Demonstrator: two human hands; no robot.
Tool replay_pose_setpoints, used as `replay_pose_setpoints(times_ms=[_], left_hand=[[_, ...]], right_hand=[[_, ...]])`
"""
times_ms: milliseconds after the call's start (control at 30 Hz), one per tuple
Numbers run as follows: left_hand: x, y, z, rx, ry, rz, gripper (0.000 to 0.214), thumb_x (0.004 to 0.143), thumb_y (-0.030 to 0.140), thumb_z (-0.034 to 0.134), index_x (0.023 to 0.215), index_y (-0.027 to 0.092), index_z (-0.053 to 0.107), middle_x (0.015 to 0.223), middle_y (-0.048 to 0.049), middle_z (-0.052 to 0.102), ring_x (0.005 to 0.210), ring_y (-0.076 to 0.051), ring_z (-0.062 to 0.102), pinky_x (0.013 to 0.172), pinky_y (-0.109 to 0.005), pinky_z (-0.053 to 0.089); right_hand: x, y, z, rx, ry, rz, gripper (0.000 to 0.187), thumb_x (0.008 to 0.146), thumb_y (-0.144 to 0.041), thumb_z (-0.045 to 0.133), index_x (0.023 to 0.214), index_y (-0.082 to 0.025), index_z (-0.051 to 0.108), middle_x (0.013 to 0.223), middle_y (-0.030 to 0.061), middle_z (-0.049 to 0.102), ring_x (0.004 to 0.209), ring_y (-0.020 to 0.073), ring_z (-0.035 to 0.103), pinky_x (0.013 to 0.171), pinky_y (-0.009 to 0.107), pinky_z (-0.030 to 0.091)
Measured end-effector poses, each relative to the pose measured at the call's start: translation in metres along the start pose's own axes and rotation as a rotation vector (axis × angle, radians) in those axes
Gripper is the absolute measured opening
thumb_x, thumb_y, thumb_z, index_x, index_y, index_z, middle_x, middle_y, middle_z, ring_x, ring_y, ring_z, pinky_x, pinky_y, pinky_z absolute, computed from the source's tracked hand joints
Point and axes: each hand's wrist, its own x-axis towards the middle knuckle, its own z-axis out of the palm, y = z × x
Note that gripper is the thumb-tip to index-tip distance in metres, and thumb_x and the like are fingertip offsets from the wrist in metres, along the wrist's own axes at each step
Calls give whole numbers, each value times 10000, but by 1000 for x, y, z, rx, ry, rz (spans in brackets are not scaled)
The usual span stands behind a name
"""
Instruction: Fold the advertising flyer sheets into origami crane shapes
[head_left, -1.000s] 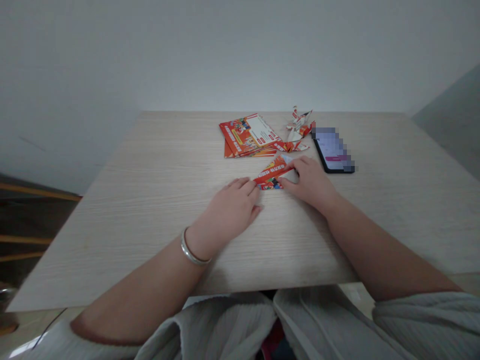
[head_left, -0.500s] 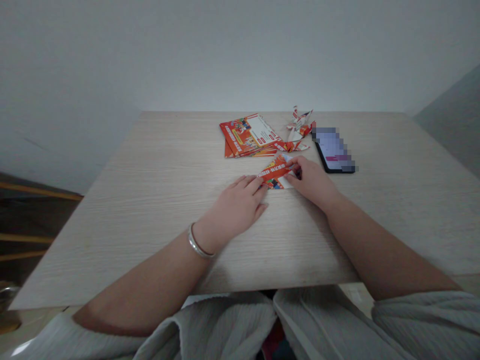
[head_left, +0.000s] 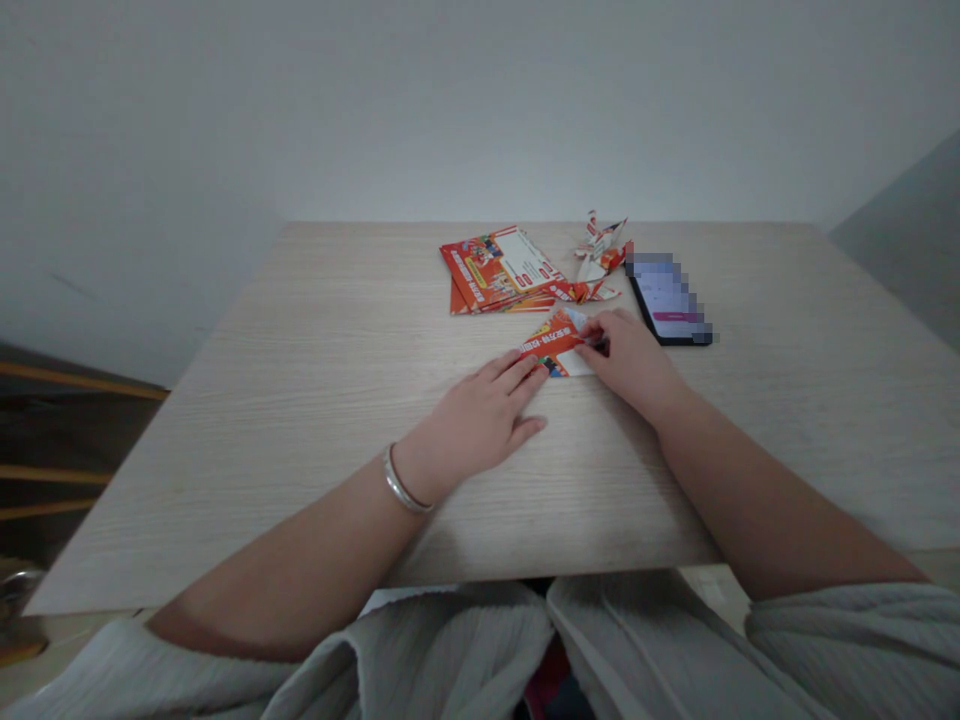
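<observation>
A small folded red, orange and white printed paper lies on the light wooden table. My left hand, with a silver bangle on its wrist, lies flat with fingers stretched out and fingertips pressing the paper's left end. My right hand is curled, and its fingers pinch the paper's right edge. A stack of the same red printed sheets lies just beyond, and a folded paper figure stands next to it.
A black phone with a lit screen lies to the right of the paper, close to my right hand. A grey wall rises behind the table. Wooden slats show at the far left, below the table's edge.
My left hand has slid right and forward along the paper's lower edge. The right hand has shifted slightly right, and the folded flap now lies flatter.
</observation>
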Motion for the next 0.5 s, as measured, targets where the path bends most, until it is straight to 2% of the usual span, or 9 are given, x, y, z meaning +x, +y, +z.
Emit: replay_pose_setpoints(times_ms=[100, 200, 400, 500], left_hand=[[2, 1, -1, 8, 1, -9, 582, 1042, 422, 452, 1506, 71, 463, 1570, -177, 475, 1516, -310, 357, 1242, -464, 343], [3, 2, -3, 19, -5, -16, 551, 1045, 391, 442, 1494, 74, 480, 1566, -179, 480, 1503, -302, 386, 1237, -457, 350], [4, 0, -6, 20, -32, -15, 570, 1053, 392, 409, 1503, 46, 467, 1575, -190, 464, 1517, -296, 365, 1252, -443, 322], [3, -4, -6, 3, -55, -12, 586, 1069, 418, 356, 1503, 41, 469, 1582, -180, 458, 1523, -277, 359, 1261, -418, 305]], right_hand=[[-2, -7, -2, -67, -14, -227, 138, 874, -164, 580, 868, -189, 716, 977, 110, 725, 966, 259, 650, 921, 417, 491], [-5, -15, -3, -39, -145, -417, 213, 910, -152, 550, 902, -206, 755, 964, 77, 770, 980, 242, 673, 984, 423, 467], [-11, -23, -14, -87, -296, -464, 263, 923, -150, 562, 1035, -223, 789, 1077, 65, 792, 1019, 230, 707, 949, 380, 509], [-12, -27, -20, -153, -357, -483, 275, 945, -151, 548, 1030, -213, 802, 1145, 76, 778, 1058, 236, 699, 951, 379, 512]])
